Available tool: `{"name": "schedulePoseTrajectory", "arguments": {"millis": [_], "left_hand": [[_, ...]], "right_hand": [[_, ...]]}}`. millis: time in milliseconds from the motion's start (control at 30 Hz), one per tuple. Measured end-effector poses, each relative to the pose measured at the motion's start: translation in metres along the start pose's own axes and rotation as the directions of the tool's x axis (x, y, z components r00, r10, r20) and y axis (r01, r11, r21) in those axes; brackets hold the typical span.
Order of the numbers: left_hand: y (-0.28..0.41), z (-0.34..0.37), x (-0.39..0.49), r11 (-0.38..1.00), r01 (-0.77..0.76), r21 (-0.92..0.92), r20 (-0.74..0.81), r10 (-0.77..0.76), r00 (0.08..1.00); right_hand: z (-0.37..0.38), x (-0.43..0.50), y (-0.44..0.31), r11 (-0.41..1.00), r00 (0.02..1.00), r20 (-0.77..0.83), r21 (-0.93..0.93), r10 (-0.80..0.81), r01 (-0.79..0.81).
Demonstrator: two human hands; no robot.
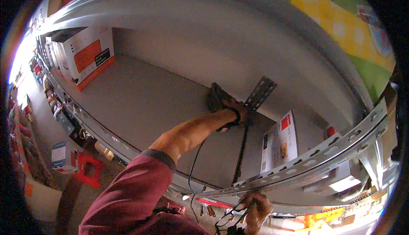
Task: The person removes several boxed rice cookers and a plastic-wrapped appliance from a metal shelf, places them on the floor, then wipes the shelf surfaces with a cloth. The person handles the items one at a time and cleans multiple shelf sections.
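Observation:
My left hand [235, 107], at the end of a maroon sleeve and with a dark band on the wrist, reaches deep onto a grey metal shelf [153, 104]. Its fingers are on or against a dark object [218, 98] at the back; shadow hides whether they grip it. Beside the hand stands a perforated metal upright [261, 91]. A thin black cable [191, 171] runs from near the wrist down over the shelf's front edge. My right hand [257, 206], below the front rail, is closed on thin dark-framed eyeglasses [228, 219].
A rice cooker box [89, 56] stands at the shelf's left end, a white box with a red mark [281, 142] at the right. A perforated rail [306, 161] edges the right front. Yellow and green packaging [345, 24] is at upper right. A red plastic item [88, 169] lies lower left.

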State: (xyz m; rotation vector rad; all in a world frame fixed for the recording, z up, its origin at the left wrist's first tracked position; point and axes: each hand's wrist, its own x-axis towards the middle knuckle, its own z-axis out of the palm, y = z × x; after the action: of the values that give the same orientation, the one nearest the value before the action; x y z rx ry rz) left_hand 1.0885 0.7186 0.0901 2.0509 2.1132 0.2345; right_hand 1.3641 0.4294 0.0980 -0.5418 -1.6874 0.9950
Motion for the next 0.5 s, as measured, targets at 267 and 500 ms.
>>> {"name": "schedulePoseTrajectory", "arguments": {"millis": [267,500], "left_hand": [[-0.002,-0.008,0.012,0.994,0.109,-0.028,-0.006,-0.110,0.994],[-0.015,0.009,0.028,0.996,0.002,0.084,-0.020,0.000,1.000]], "right_hand": [[-0.005,-0.006,-0.001,0.990,0.991,-0.042,-0.048,0.129,-0.131],[0.001,-0.005,-0.004,0.986,0.983,-0.070,-0.013,0.167,-0.169]]}}
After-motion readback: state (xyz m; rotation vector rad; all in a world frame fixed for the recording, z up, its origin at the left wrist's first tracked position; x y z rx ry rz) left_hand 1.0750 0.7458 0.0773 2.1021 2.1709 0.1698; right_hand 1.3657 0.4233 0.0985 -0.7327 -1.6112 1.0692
